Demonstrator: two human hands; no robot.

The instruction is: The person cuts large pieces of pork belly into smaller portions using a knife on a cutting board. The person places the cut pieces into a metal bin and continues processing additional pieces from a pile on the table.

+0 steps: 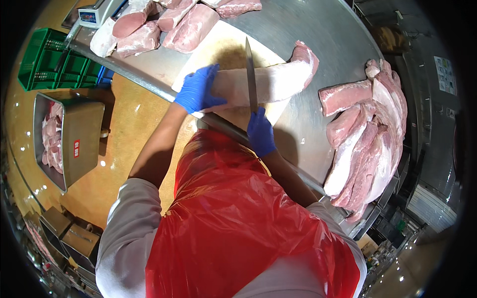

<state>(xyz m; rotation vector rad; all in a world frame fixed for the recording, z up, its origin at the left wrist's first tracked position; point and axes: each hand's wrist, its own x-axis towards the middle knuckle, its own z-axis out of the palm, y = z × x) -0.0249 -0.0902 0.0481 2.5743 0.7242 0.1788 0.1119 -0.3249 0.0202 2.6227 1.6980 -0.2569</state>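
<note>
A long pale pork loin (276, 84) lies across the white cutting board (218, 39) before me. My left hand (199, 90), in a blue glove, rests over the loin's left end, its fingers apart and pressing on the meat. In my right hand (260, 131), also gloved in blue, is the handle of a long knife (251, 74). Its narrow blade points away from me and lies over the middle of the loin. Whether the edge has entered the meat, I cannot tell.
Several cut meat pieces (191, 27) sit at the table's far left, near a scale (94, 16). More long loins (370, 134) are piled on the right of the steel table (328, 54). Left on the floor stand a metal bin (82, 144) with meat and green crates (47, 59).
</note>
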